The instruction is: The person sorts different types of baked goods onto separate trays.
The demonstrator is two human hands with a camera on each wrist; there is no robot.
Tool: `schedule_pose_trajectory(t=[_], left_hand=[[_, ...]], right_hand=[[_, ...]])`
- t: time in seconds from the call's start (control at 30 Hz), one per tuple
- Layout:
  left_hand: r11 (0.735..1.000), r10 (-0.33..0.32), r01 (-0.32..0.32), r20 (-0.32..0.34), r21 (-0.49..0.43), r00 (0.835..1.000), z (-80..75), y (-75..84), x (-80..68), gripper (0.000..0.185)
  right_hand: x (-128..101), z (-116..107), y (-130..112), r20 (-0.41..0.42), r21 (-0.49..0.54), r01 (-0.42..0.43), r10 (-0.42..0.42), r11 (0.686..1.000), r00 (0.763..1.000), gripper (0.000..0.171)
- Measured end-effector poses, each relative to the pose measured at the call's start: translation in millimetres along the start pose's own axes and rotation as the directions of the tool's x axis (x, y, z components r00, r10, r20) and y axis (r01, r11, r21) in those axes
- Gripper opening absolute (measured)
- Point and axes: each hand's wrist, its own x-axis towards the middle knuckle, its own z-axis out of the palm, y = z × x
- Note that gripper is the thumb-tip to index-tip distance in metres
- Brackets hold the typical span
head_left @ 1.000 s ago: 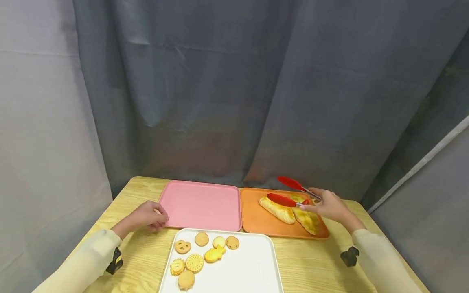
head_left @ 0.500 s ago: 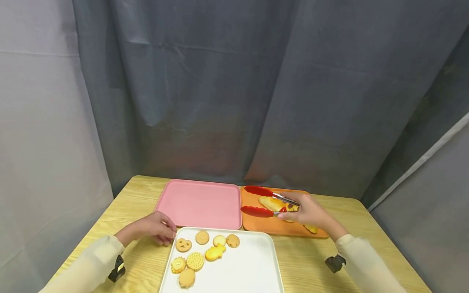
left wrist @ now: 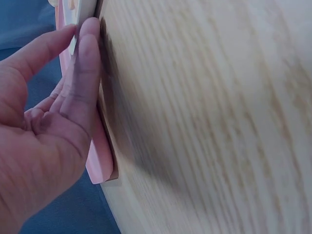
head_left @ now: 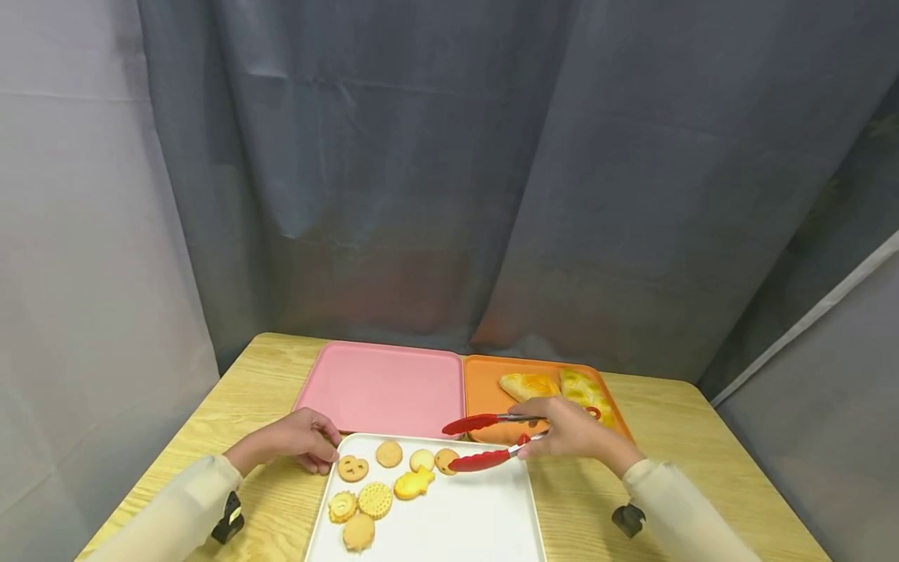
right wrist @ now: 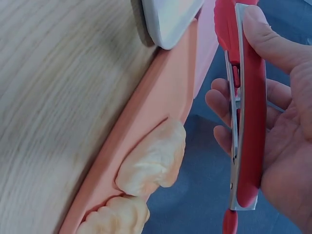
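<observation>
Reaching: right hand [head_left: 572, 429] is gripping the red tongs [head_left: 485, 442], fingers curled round the handles, and holding the tips over the far right corner of the white tray [head_left: 485, 515].
Tongs state: the two red tips are standing apart, holding nothing, one above and one below a round chip cookie [head_left: 445, 460].
Step in hand: judged to be the approach to pick up that cookie; no squeeze is happening yet.
Left hand: left hand [head_left: 298, 441] is resting on the tabletop [head_left: 267, 499], fingers loosely bent, touching the tray's near left corner, steadying it, gripping nothing.
Surroundings: pink tray [head_left: 386, 386] and orange tray [head_left: 492, 406] are lying side by side behind; two bread pieces [head_left: 555, 386] are sitting on the orange one.
Next move, judged: tips need lowering astride the cookie, then a gentle squeeze, avoiding the pale cookie [head_left: 421, 460] just beside it.
</observation>
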Motion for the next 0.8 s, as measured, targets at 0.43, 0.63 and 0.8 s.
schedule_pose_trajectory(t=[0.43,0.63,0.8], left_hand=[[0.999,-0.046,0.046,0.009,-0.026,0.999,0.5,6.0,2.0,0.025],[0.999,-0.049,0.049,-0.011,-0.020,0.999,1.9,5.9,1.8,0.025],[0.999,-0.050,0.050,-0.021,-0.010,0.999,2.3,6.1,1.5,0.026]], right_hand=[[5,11,-4,0.005,-0.029,0.016,-0.016,0.999,1.000,0.061],[5,14,-5,-0.008,-0.023,0.038,-0.038,0.999,0.999,0.062],[6,17,-5,-0.021,-0.046,0.055,-0.056,0.997,0.998,0.062]])
